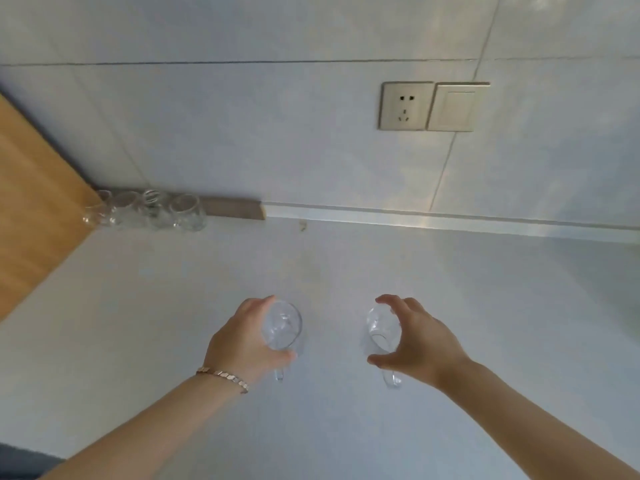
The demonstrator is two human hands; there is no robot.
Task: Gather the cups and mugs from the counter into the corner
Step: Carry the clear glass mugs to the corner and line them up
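Two clear glass mugs stand on the white counter [329,258] in front of me. My left hand [242,341], with a bracelet on the wrist, grips the left mug [282,325] from its left side; the handle points toward me. My right hand [415,337] curls round the right mug [379,329] from its right side, thumb and forefinger on either side of it. Several clear glass cups [149,211] stand bunched in the back left corner, where the wall meets a wooden panel [31,202].
A tiled wall rises behind the counter, with a power socket [405,105] and a switch [453,107] up on the right. A dark strip [235,207] runs along the wall base beside the gathered cups. Bare counter lies between the mugs and the corner.
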